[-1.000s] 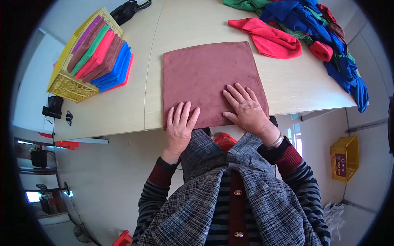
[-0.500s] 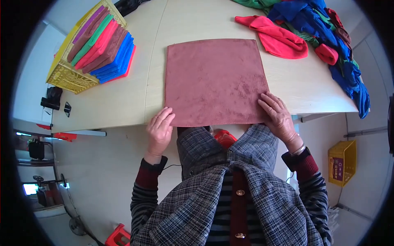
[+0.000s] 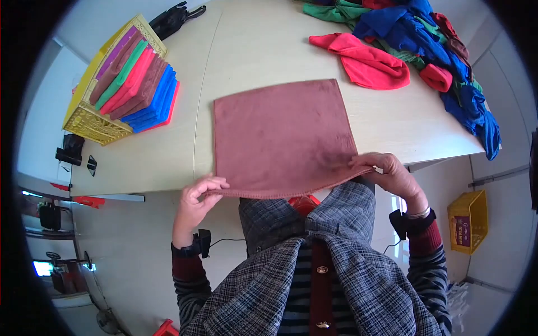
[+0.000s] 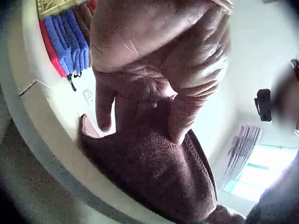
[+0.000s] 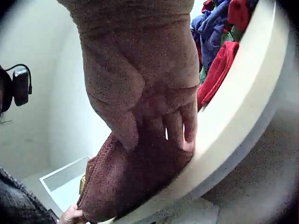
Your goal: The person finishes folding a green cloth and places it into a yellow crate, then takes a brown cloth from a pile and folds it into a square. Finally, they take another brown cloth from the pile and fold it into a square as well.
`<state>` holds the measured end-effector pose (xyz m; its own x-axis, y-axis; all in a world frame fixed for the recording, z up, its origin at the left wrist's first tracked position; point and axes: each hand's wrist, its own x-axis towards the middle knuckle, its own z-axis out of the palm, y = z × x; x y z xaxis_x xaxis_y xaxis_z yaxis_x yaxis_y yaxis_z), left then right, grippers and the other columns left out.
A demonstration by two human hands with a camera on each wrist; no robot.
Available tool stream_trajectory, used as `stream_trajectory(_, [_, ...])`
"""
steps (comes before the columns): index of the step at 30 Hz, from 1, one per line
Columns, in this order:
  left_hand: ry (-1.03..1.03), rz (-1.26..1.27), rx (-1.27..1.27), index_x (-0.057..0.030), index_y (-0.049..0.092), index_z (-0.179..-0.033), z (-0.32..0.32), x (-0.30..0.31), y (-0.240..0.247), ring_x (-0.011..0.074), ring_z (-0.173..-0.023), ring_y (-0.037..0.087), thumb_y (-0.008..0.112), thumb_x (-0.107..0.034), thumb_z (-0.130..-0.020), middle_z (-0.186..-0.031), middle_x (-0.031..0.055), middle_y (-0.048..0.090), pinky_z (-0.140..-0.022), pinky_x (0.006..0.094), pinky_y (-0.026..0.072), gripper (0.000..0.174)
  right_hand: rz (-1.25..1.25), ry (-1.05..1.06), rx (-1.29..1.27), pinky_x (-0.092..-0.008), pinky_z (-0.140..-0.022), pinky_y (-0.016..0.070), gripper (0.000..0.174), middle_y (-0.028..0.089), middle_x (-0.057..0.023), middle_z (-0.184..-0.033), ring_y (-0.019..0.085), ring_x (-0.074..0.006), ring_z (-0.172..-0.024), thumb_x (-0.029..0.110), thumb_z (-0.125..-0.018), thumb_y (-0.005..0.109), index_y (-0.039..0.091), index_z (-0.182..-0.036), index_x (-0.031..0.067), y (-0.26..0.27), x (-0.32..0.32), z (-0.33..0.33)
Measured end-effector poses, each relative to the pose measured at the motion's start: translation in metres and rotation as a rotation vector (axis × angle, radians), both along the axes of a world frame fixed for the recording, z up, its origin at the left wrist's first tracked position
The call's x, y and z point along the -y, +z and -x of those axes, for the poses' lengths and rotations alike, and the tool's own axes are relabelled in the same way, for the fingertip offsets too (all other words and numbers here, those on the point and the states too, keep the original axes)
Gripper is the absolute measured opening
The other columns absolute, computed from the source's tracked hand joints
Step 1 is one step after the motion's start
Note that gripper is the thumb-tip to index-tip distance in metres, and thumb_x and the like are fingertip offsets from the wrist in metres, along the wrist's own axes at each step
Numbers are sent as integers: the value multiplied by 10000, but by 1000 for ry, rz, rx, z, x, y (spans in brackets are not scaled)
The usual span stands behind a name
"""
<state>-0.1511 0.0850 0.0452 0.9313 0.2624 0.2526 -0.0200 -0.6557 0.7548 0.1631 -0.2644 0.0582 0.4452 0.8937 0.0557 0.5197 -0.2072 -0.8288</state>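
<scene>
A brown towel (image 3: 280, 134) lies spread on the table, its near edge lifted and sagging past the table's front edge. My left hand (image 3: 197, 200) pinches the near left corner, thumb below and fingers on top. At the near right corner, my right hand (image 3: 392, 173) grips the same edge in a like way. In the left wrist view the towel (image 4: 154, 158) hangs from between thumb and fingers. The right wrist view shows the towel (image 5: 135, 182) bunched under the right thumb, with part of the left hand (image 5: 70, 214) at its far end.
A yellow basket (image 3: 101, 124) holding folded towels (image 3: 140, 89) lies on its side at the left. Loose towels (image 3: 403, 33) are heaped at the back right, a red towel (image 3: 372, 61) nearest. A black bag (image 3: 174, 21) sits behind the basket. Another yellow basket (image 3: 476, 224) stands below, at right.
Both hands lay flat on the towel, then moved outward to its near corners. Now they pinch those corners, and the near edge has been raised and drawn toward the body.
</scene>
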Motion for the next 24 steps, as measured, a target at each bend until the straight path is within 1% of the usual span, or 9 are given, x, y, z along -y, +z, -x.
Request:
stream_trajectory(3, [193,374,-199,-4,685,-995,-2,3,22,121,-999,653,680,16,-881,-995,40,723,-892,278,501,116,133,164,-245,-305,-901,539,243,734,-84,-1047,688,-157,-971,9,-913,662,688,-1155,11,14,-8,-23])
stream_trajectory(4, [194,372,-195,-4,685,-995,-9,-1,21,121,-999,653,680,16,-881,-995,40,723,-892,278,501,116,131,167,-240,-305,-901,539,243,734,-84,-1047,688,-157,-971,9,-913,662,688,-1155,11,15,-16,-34])
stream_trajectory(6, [377,450,-89,7,686,-986,-38,-19,20,48,-899,596,680,-49,-925,-945,-8,682,-809,236,490,83,96,74,-384,-295,-844,538,244,722,-41,-961,654,-110,-928,73,-954,649,683,-1179,-16,16,-40,-60])
stream_trajectory(7, [369,479,-5,11,684,-980,-59,-23,24,44,-854,578,678,-74,-934,-915,-20,662,-772,234,483,97,92,77,-376,-295,-844,538,244,722,-41,-961,654,-110,-928,73,-954,649,683,-1179,-16,17,-55,-67])
stream_trajectory(9, [363,503,90,15,683,-975,-97,-45,21,40,-808,559,677,-98,-942,-886,-32,642,-736,233,476,119,79,-224,-355,-280,-799,532,284,704,-19,-888,646,-107,-868,151,-963,645,684,-1187,-20,16,-89,-76])
stream_trajectory(12, [398,535,88,16,680,-977,-130,-90,-27,49,-783,558,675,-127,-950,-862,-37,636,-714,232,474,146,127,-329,-415,-260,-712,511,303,709,-25,-951,632,-96,-820,224,-971,637,700,-1177,12,-23,-120,-103])
stream_trajectory(17, [433,621,-6,-10,687,-964,-148,-115,-52,50,-779,558,675,-127,-950,-864,-35,637,-707,230,472,119,29,-375,-379,-273,-714,519,319,715,-20,-925,648,-116,-796,237,-967,640,701,-1156,-13,-53,-136,-112])
stream_trajectory(20, [463,616,2,-23,692,-956,-146,-113,-57,50,-772,561,674,-128,-950,-862,-34,640,-703,231,472,106,-14,-440,-63,-341,-799,542,315,756,-148,-949,718,-229,-862,255,-929,654,723,-1087,-9,-64,-142,-117])
stream_trajectory(24, [490,642,40,-31,693,-941,-149,-109,-49,49,-766,560,673,-130,-950,-856,-36,641,-698,230,471,102,44,-470,41,-327,-741,531,340,746,-109,-877,686,-152,-809,273,-938,662,715,-1071,-36,-69,-150,-124])
